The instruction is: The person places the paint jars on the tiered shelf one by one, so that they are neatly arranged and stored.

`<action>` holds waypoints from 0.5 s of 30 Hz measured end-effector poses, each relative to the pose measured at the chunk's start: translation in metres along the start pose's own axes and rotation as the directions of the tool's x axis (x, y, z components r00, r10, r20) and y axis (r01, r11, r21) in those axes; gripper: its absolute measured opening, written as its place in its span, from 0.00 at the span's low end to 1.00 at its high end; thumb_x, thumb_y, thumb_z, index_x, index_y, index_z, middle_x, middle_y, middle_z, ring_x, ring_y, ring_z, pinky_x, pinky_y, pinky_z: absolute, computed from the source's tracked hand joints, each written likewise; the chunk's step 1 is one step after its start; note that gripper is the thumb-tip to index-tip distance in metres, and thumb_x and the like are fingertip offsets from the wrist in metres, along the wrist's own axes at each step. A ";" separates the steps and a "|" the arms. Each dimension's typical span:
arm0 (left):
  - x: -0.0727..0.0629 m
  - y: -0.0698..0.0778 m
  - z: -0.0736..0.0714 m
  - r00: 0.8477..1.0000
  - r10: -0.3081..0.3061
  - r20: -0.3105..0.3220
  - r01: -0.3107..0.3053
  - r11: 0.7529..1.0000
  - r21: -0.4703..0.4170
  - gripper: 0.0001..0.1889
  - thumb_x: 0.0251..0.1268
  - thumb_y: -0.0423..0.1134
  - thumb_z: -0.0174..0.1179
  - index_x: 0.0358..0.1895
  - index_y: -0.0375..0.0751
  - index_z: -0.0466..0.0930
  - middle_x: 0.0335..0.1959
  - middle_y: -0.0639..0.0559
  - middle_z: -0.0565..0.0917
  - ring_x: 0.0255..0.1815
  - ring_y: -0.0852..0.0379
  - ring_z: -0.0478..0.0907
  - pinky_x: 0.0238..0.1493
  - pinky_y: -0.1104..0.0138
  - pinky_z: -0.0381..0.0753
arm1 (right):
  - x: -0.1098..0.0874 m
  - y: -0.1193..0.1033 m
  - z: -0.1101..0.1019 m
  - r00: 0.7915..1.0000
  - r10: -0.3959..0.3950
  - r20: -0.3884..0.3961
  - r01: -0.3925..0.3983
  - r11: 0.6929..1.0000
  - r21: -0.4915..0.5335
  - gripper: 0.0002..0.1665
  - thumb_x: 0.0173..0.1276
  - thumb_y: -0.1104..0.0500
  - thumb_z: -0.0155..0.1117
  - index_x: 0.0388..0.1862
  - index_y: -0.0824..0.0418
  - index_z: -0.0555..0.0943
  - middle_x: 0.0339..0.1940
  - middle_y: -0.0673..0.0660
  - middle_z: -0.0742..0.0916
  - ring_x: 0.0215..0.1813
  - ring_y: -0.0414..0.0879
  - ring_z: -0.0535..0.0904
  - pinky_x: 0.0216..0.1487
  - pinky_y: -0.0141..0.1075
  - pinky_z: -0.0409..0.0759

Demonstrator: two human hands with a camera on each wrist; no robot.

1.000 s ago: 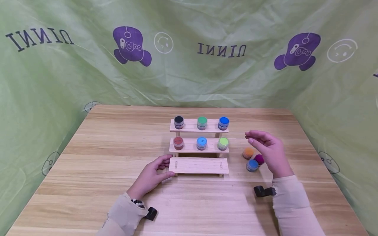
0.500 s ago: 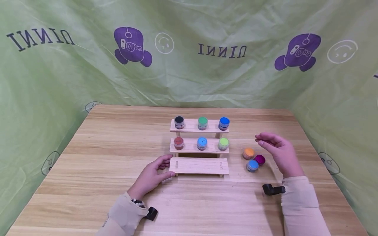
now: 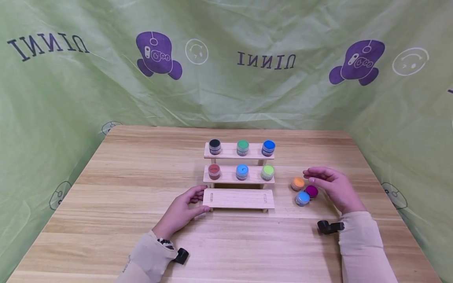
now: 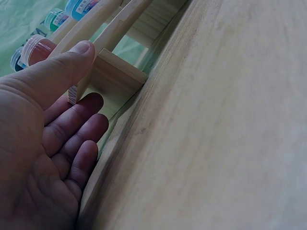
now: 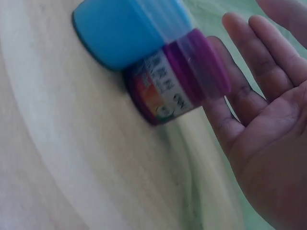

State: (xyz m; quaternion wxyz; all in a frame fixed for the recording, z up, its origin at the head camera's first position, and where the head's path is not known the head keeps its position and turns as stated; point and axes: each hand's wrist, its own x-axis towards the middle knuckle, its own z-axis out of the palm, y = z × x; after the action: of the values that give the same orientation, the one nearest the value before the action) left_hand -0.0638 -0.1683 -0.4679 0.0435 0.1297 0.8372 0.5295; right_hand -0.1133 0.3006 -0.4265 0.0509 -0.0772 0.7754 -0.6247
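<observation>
A three-tier wooden display rack (image 3: pixel 238 199) stands on the table. My left hand (image 3: pixel 179 212) holds the left end of its lowest step, thumb in front and fingers behind; in the left wrist view the thumb (image 4: pixel 72 67) lies along the board's end. My right hand (image 3: pixel 334 188) hovers beside three small paint jars, holding nothing, its fingers loosely bent. These are an orange jar (image 3: pixel 297 184), a purple jar (image 3: pixel 311 192) and a light blue jar (image 3: pixel 302 199), standing close together. In the right wrist view the purple jar's label (image 5: pixel 168 91) faces the camera, with the fingers just behind it.
On the rack's top step stand a black jar (image 3: pixel 214 147), a green jar (image 3: pixel 242 147) and a blue jar (image 3: pixel 268 147). The middle step bears a red-brown jar (image 3: pixel 214 171), a sky-blue jar (image 3: pixel 242 172) and a lime jar (image 3: pixel 267 172). Green cloth (image 3: pixel 219 98) hangs behind the table.
My right hand first moved right, away from over the loose jars, then lowered slightly towards them. The left hand, the rack and all the jars have stayed in place.
</observation>
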 end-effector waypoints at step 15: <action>0.000 0.000 0.000 1.000 0.003 0.001 -0.003 1.000 -0.002 0.33 0.56 0.42 0.75 0.66 0.42 0.75 0.51 0.51 0.84 0.53 0.53 0.79 0.57 0.62 0.79 | -0.002 0.023 -0.016 0.997 0.016 0.080 -0.022 0.997 0.077 0.21 0.70 0.67 0.65 0.59 0.72 0.76 0.50 0.49 0.89 0.53 0.37 0.84 0.55 0.23 0.78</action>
State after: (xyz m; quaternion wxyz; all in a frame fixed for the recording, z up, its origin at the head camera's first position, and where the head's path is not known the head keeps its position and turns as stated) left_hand -0.0638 -0.1685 -0.4683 0.0432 0.1314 0.8365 0.5302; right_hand -0.1150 0.3213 -0.4457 0.0907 -0.0924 0.7485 -0.6504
